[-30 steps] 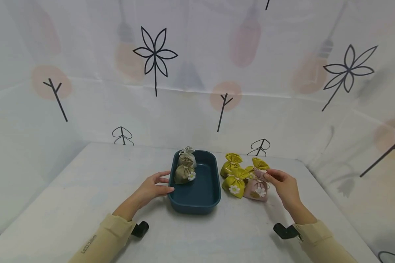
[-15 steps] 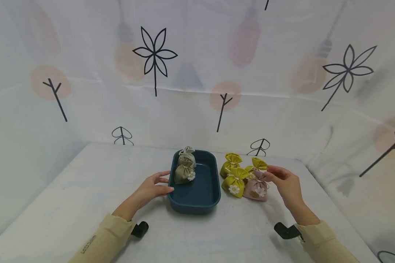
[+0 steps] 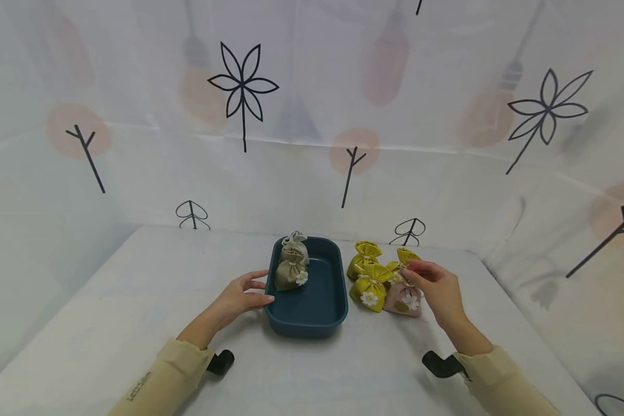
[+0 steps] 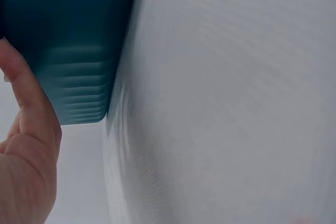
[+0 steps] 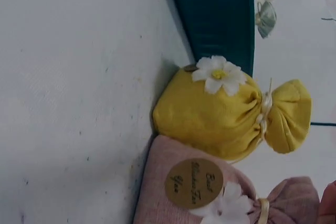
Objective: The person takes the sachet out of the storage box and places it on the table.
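White table (image 3: 135, 306), printed cloth (image 3: 296, 185) beyond. Pink pouch (image 3: 403, 299) stands on table, right of tray (image 3: 319, 303): likely light, soft; best taken at gathered neck. Right hand (image 3: 438, 286) pinches its top. Yellow pouches (image 3: 372, 278) left and beyond. Tray holds olive pouch (image 3: 288, 276), grey pouch (image 3: 302, 252) along left wall; left hand (image 3: 237, 299) rests against left rim, fingers relaxed.

A hand could pass along the left edge of the broad white tabletop (image 3: 135, 300). The left hand (image 3: 240, 296) obstructed the left wall of the deep blue rectangular tray (image 3: 319, 303); inside, olive and grey cloth pouches (image 3: 288, 275) blocked the far left, with room to the right. Three yellow cloth pouches (image 3: 372, 277) left a slim gap beside it, its width hard to judge. The right hand (image 3: 440, 287) blocked the pink cloth pouch (image 3: 394, 299) from the right.
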`<state>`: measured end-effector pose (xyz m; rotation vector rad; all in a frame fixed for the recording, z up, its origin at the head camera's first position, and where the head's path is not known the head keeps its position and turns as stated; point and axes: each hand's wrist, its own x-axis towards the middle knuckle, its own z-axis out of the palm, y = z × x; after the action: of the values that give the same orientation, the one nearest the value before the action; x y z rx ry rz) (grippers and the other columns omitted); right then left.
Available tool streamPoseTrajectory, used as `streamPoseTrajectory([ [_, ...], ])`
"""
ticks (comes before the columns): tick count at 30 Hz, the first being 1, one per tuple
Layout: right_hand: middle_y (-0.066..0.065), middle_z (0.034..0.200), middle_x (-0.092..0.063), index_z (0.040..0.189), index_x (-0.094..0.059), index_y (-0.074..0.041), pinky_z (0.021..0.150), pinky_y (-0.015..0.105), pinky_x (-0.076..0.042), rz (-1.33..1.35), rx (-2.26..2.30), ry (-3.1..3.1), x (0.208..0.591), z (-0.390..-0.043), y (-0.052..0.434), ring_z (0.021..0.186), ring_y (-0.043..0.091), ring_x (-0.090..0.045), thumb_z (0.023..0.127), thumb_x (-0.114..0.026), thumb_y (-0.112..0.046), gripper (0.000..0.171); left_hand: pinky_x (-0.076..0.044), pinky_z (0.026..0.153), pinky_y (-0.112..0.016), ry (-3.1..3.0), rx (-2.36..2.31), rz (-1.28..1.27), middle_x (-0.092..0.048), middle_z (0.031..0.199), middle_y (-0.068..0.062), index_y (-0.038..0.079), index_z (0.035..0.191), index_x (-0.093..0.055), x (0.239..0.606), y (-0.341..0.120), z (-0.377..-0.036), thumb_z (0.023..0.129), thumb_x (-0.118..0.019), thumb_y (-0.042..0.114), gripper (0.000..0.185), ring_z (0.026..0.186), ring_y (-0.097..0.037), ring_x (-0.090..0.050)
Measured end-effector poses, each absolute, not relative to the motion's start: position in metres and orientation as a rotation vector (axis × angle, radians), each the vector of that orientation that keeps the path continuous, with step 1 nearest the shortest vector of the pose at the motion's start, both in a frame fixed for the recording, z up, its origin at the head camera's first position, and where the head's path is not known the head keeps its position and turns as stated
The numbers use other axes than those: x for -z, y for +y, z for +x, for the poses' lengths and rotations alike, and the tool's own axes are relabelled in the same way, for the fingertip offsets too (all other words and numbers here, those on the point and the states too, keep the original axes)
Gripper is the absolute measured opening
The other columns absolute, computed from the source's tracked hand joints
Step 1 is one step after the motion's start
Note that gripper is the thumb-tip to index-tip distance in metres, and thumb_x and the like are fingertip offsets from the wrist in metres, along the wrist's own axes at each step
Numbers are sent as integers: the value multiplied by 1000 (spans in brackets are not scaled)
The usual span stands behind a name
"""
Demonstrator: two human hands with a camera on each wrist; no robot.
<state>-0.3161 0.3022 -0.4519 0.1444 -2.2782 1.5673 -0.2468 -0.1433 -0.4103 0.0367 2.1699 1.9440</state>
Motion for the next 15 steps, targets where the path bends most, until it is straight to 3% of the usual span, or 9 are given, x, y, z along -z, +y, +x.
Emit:
streamPoseTrajectory([
  [6,1,109,-63,115,-64,-18,65,20,-52,134,-1574,-2301,449,-314,290,93,15,-60,80,-70,-44,44,-52,80,-35,2168,-1947,40,-49,121,-18,13,139,-43,410,-143,-247,76,-78,10,72,90,-21,-60],
  [13,10,108,-62,117,-60,1,60,29,-53,152,-1683,-2361,378,-259,242,86,27,-57,85,-69,-30,46,-52,80,-35,2173,-1942,27,-50,121,-18,13,139,-42,410,-142,-247,76,-78,10,73,89,-20,-60],
  [15,9,106,-63,116,-60,3,59,31,-53,133,-1703,-2365,367,-251,232,83,23,-57,85,-69,-27,44,-52,80,-35,2174,-1940,27,-50,121,-18,13,139,-42,410,-142,-247,76,-78,10,73,90,-20,-60],
])
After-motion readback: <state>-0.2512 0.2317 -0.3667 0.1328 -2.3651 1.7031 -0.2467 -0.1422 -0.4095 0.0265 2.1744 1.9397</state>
